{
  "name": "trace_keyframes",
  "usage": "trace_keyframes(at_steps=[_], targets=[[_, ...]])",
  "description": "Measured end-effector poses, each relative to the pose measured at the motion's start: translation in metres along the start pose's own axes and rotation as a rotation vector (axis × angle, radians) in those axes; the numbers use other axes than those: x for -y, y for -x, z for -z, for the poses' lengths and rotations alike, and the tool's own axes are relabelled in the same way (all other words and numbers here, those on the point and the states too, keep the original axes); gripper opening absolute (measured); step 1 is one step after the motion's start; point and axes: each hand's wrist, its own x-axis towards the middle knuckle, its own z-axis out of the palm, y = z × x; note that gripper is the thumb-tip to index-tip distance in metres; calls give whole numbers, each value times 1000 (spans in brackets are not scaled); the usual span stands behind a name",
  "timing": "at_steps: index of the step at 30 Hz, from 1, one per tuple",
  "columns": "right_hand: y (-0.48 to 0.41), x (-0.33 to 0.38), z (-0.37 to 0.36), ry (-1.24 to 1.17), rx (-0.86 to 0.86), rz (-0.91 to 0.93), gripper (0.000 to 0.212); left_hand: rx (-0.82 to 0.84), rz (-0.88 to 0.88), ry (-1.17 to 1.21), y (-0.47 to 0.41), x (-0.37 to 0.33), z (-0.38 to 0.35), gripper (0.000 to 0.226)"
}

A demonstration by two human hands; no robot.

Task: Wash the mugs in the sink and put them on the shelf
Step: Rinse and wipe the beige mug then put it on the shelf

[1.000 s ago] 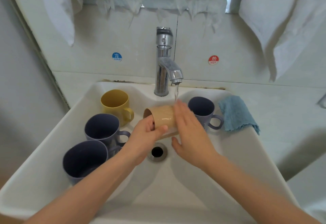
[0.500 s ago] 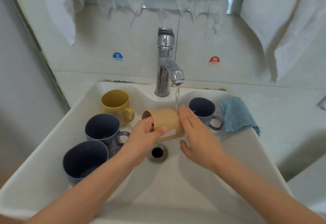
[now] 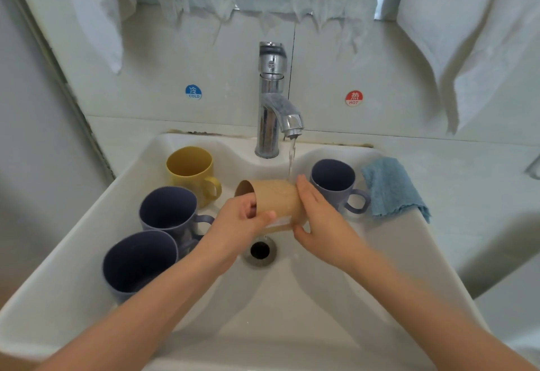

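Rinsing tan mug (image 3: 273, 198) beneath faucet (image 3: 270, 107), long axis sideways, mouth to its left. Rim pinched by left hand (image 3: 238, 226); base pressed by right hand (image 3: 323, 220), fingers (image 3: 306, 192) straight.

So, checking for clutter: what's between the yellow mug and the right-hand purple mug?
The tan mug, sideways in the left hand, per the head view.

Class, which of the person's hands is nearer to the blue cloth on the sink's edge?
Right. The right hand lies against the tan mug at its base end, left of the blue cloth; the left hand grips the mug's open end, farther left.
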Motion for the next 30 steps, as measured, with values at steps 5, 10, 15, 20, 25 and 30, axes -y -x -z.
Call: trace_keyframes(at_steps=[5, 10, 15, 20, 25, 30], targets=[[-9, -8, 9, -168, 24, -45, 90, 51, -71, -266, 2, -1, 0, 18], [-8, -10, 4, -139, -114, -2, 84, 92, 5, -22, -2, -2, -1, 35], [-6, -6, -1, -112, -177, 38, 77, -16, 76, 277, -3, -4, -5, 24], [-4, -2, -3, 10, -161, 81, 81, -19, -23, 169, -2, -2, -5, 24], [3, 25, -18, 124, -190, 293, 89, -12, -52, 126, -1, -1, -6, 20], [4, 28, -18, 153, -109, 411, 89, -33, -6, 73, -2, 1, -3, 18]])
